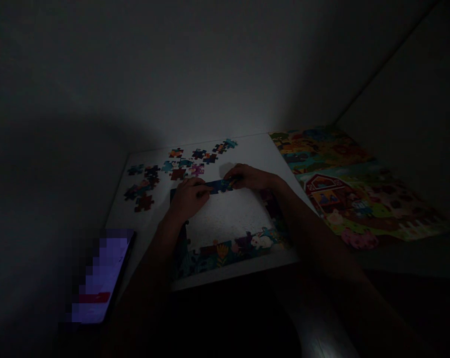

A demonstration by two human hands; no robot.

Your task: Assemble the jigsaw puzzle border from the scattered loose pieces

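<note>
A partly built jigsaw puzzle (230,248) lies on a white table (255,149) in dim light; its border is joined and its middle is bare. My left hand (187,196) rests with curled fingers on the puzzle's top edge strip (219,186). My right hand (247,176) presses its fingertips on the right end of the same dark blue strip. Several loose pieces (180,166) lie scattered just beyond both hands.
A large colourful farm picture sheet (355,194) lies to the right, along the wall corner. A lit phone screen (98,278) sits at the lower left. The walls stand close behind and to the right of the table.
</note>
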